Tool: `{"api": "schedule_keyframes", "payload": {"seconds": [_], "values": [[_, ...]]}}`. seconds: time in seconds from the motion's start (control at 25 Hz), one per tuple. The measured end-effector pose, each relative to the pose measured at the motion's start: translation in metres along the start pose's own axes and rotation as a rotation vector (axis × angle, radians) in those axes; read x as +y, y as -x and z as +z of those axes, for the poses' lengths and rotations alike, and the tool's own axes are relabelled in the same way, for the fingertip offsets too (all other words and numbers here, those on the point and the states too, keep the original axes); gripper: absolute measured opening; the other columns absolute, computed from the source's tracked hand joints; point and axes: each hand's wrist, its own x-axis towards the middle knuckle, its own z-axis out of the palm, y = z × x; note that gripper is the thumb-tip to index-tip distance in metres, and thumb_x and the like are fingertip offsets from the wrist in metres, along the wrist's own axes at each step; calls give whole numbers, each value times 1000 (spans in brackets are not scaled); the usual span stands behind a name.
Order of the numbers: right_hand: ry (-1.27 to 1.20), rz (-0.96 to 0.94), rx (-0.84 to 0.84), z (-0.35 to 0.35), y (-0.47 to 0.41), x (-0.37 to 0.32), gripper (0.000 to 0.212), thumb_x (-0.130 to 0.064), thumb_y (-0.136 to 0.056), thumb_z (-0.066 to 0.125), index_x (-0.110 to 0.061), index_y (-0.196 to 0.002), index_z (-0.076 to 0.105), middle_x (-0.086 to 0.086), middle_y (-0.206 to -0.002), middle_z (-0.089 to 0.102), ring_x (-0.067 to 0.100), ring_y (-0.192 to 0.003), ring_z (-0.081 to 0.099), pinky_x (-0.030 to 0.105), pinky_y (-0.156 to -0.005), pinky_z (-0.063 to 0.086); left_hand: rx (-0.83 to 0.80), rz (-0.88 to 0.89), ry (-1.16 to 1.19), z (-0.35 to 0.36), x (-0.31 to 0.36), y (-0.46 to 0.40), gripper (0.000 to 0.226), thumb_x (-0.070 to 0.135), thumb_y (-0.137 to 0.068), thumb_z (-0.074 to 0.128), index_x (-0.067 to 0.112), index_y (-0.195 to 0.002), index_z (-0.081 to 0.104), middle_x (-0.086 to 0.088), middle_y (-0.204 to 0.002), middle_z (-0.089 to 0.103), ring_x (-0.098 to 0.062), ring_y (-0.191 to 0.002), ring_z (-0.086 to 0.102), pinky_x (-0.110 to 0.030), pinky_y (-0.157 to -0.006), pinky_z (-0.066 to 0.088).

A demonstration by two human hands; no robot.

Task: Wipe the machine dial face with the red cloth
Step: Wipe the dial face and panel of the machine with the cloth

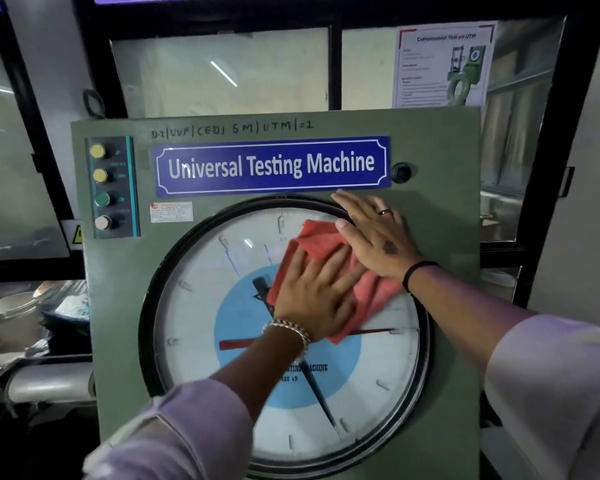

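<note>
A large round dial face [222,289] with a black rim, white scale and blue centre fills the front of a green machine cabinet [440,216]. A red cloth [321,239] lies flat against the upper right of the glass. My left hand [314,292] presses on the cloth's lower part, fingers spread. My right hand [373,233] lies flat over the cloth's upper right edge and the dial rim, fingers pointing up-left. Both hands hide the dial's hub.
A blue sign reading "Universal Testing Machine" [271,166] sits just above the dial. A strip of push buttons [103,187] runs down the cabinet's upper left, a black knob [400,172] at upper right. Windows and a poster [442,65] stand behind; clutter [14,317] lies left.
</note>
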Motion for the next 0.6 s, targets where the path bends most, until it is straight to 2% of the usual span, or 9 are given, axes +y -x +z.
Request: {"api": "schedule_keyframes", "payload": {"seconds": [0.08, 0.2, 0.32, 0.36, 0.4, 0.48, 0.52, 0.6], "values": [[-27, -1, 4, 1, -1, 4, 80, -72, -102, 18, -42, -175, 33, -19, -180, 35, 18, -161, 30, 39, -123, 19, -2, 2, 23, 6, -1, 5, 72, 64, -103, 46, 42, -170, 34, -6, -170, 46, -37, -141, 55, -67, -127, 19], [-66, 3, -13, 2, 0, 6, 85, -75, -100, 15, -40, -176, 34, -16, -179, 38, 17, -162, 29, 39, -125, 19, 68, -284, -1, 6, -59, 52, 79, 68, -99, 49, 44, -172, 28, -8, -171, 43, -36, -150, 44, -66, -125, 23], [-126, 12, -37, 0, -1, 6, 87, -75, -99, 14, -39, -176, 34, -15, -179, 39, 11, -163, 26, 42, -129, 17, 103, -519, -5, -6, -90, 69, 81, 67, -101, 44, 41, -174, 20, -15, -174, 34, -43, -151, 34, -66, -128, 17], [-136, 11, -40, -1, -1, 6, 87, -75, -99, 15, -39, -176, 34, -15, -178, 41, 10, -164, 26, 41, -129, 17, 119, -502, -2, -8, -83, 52, 81, 65, -101, 45, 41, -174, 21, -15, -174, 34, -43, -153, 32, -66, -129, 14], [-145, 6, -38, 0, -1, 7, 86, -75, -99, 15, -39, -175, 35, -14, -177, 43, 10, -164, 27, 41, -130, 18, 123, -403, 5, -8, -69, 31, 80, 64, -100, 47, 41, -173, 25, -14, -174, 35, -42, -157, 30, -65, -130, 11], [-152, -9, -13, 3, -2, 10, 84, -73, -101, 18, -38, -174, 38, -13, -175, 46, 12, -163, 30, 42, -132, 20, 87, -105, -5, -6, -30, -6, 78, 64, -99, 49, 39, -171, 32, -11, -177, 34, -38, -160, 32, -64, -133, 6], [-150, -16, -3, 5, -3, 12, 82, -73, -102, 19, -38, -174, 38, -13, -175, 47, 12, -163, 31, 44, -132, 22, 53, -11, -7, -5, -16, -13, 77, 64, -100, 48, 39, -171, 32, -9, -177, 35, -37, -158, 37, -63, -133, 6], [-147, -23, 8, 8, -4, 17, 80, -73, -104, 19, -40, -174, 37, -12, -175, 47, 11, -163, 31, 46, -132, 22, 8, 6, 34, 3, -10, 1, 79, 66, -102, 44, 41, -174, 23, -5, -176, 37, -34, -150, 49, -63, -131, 10]]}}
